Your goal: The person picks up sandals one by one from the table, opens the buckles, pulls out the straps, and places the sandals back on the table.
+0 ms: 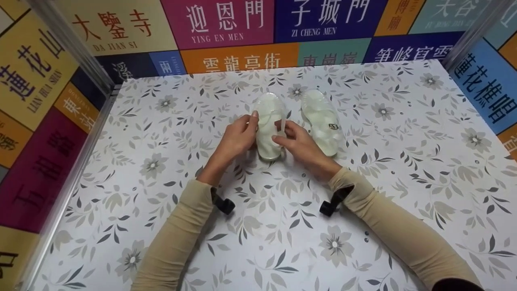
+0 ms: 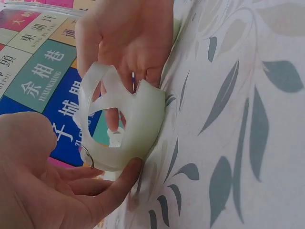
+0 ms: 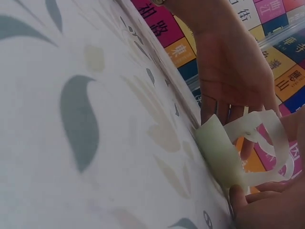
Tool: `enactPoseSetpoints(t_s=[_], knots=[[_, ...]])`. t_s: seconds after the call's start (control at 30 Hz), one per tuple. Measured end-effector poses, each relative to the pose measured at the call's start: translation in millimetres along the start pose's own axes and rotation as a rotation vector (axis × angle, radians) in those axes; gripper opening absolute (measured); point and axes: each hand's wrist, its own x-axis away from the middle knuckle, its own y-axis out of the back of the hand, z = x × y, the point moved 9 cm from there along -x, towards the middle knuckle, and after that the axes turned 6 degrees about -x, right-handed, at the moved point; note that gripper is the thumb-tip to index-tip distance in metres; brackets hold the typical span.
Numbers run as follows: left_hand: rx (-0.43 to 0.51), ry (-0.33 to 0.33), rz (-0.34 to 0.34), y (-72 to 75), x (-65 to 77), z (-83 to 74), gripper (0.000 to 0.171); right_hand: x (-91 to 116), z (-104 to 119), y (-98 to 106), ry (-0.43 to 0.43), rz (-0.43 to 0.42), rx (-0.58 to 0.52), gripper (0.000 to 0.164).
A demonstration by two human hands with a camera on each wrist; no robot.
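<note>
A pale green, see-through jelly sandal (image 1: 267,139) lies on the table between the hands, its toe pointing away. From its left edge my left hand (image 1: 237,139) holds it, fingers along the side. On the other side my right hand (image 1: 301,143) grips the sandal near a loose-looking strap (image 1: 283,125), thumb toward the heel. The left wrist view shows the cupped heel (image 2: 147,119), the looped straps and a small metal ring (image 2: 86,156). A matching sandal (image 1: 321,117) with a small dark and gold ornament (image 1: 333,126) lies just right, apart from the first.
The table (image 1: 258,242) has a white cover printed with grey leaves and flowers. Colourful panels (image 1: 238,56) with large characters stand along the back and both sides. Metal frame posts (image 1: 76,48) meet the table's back corners.
</note>
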Motion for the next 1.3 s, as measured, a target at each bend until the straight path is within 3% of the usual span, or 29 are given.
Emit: enactPoseSetpoints(t_s=[0.2, 0.37, 0.53, 0.83, 1.07, 1.3], knots=[[-0.012, -0.043, -0.065, 4.7, -0.3, -7.9, 0.059, 1, 5, 5, 0.058, -0.004, -0.006, 0.059], [0.055, -0.109, -0.086, 4.0, 3.4, -18.0, 0.046, 8, 11, 10, 0.115, -0.004, -0.019, 0.058], [0.094, -0.196, -0.073, 0.4, 10.6, -32.7, 0.038, 20, 18, 14, 0.142, 0.006, -0.051, 0.059], [0.1, -0.277, -0.054, -7.2, 33.2, -49.1, 0.03, 48, 23, 17, 0.173, 0.118, -0.084, 0.059], [0.068, -0.272, -0.002, -17.9, 53.8, -51.9, 0.027, 69, 16, 19, 0.165, 0.164, -0.023, 0.063], [0.062, -0.289, 0.044, -30.1, 66.4, -55.6, 0.026, 90, 5, 23, 0.104, 0.176, 0.042, 0.066]])
